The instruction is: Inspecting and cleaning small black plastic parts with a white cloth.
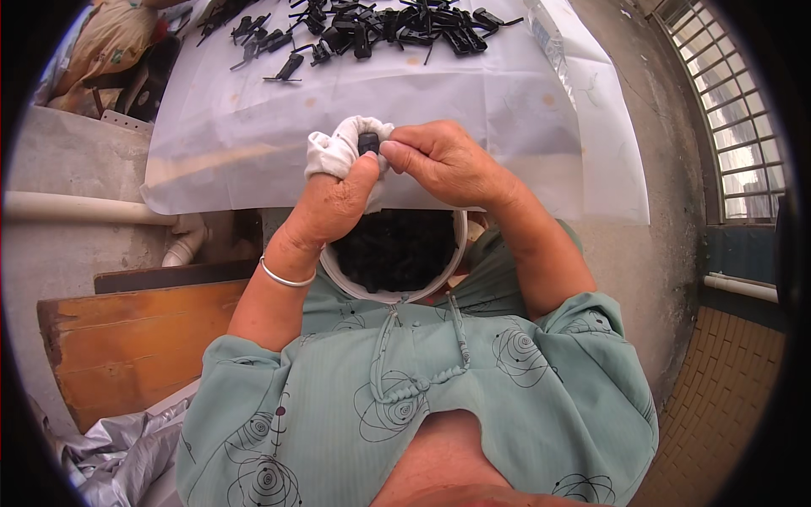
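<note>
One black part (pixel 368 144) sits above the table's near edge, gripped by the left of two hands (pixel 336 201), its thumb pressed on it and one white cloth (pixel 331 155) wrapped behind, while the right hand (pixel 443 162) meets it at 3 o'clock with thumb and forefinger drawn together, on what I cannot tell. At 6 o'clock stands one white bucket (pixel 395 296) of black pieces (pixel 393 249), too dark to count. At 12 o'clock one table (pixel 473 101) carries dozens of overlapping black parts (pixel 361 40), and one orange-brown board (pixel 139 342) leans toward 8 o'clock.
</note>
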The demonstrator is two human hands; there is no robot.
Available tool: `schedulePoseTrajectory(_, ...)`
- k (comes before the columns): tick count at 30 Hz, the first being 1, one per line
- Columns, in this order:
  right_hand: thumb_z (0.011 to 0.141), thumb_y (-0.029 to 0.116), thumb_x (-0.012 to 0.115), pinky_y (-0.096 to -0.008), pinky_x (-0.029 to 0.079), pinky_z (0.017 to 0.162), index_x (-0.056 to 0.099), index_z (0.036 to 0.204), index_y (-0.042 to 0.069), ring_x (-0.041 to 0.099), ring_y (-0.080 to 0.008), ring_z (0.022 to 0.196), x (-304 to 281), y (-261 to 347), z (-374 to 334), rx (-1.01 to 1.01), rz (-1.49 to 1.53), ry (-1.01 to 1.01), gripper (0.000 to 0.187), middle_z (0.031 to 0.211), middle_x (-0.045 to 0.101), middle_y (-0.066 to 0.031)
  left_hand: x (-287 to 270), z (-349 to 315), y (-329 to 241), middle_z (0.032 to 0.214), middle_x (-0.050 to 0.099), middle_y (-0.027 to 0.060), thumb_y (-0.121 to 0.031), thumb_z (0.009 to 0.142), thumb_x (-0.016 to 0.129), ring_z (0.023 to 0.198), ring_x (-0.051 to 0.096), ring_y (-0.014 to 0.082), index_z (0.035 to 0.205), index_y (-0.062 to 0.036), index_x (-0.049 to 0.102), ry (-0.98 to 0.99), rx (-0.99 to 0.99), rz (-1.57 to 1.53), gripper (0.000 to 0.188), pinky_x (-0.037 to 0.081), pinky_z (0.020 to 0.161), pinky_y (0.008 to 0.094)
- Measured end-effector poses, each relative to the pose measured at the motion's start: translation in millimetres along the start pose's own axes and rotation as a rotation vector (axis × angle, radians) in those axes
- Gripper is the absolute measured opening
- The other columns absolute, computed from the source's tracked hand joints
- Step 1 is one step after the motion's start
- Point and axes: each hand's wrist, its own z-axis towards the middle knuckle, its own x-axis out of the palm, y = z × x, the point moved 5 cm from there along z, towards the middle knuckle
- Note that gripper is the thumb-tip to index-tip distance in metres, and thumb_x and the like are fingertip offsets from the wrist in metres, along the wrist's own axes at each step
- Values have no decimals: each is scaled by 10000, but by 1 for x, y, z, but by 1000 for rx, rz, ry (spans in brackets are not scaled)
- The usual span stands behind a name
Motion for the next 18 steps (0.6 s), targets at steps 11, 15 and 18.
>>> schedulePoseTrajectory(11, 881, 189, 515, -304, 377, 516, 526, 719, -16, 419, -124, 535, 9, 3, 3, -206, -157, -260, 262, 554, 464, -61, 6, -7, -27, 720, 535, 85, -38, 796, 449, 580, 486, 147, 950, 27, 505, -140, 533, 730, 177, 410, 543, 289)
schedulePoseTrajectory(15, 825, 220, 543, -383, 439, 601, 596, 730, -7, 538, -320, 604, -7, 5, 1, 4, -78, 175, 251, 643, 568, -178, 9, -27, 3, 779, 563, 119, -21, 787, 470, 648, 552, 189, 1047, -2, 536, 177, -40, 651, 269, 462, 632, 305)
schedulePoseTrajectory(18, 879, 207, 480, -362, 394, 548, 505, 671, -24, 408, -224, 515, -30, 16, 0, 7, -32, -70, 311, 564, 499, -156, 11, -38, 50, 980, 592, 159, -23, 743, 559, 895, 565, 348, 1064, -53, 583, 339, 331, 1192, 323, 459, 800, 374)
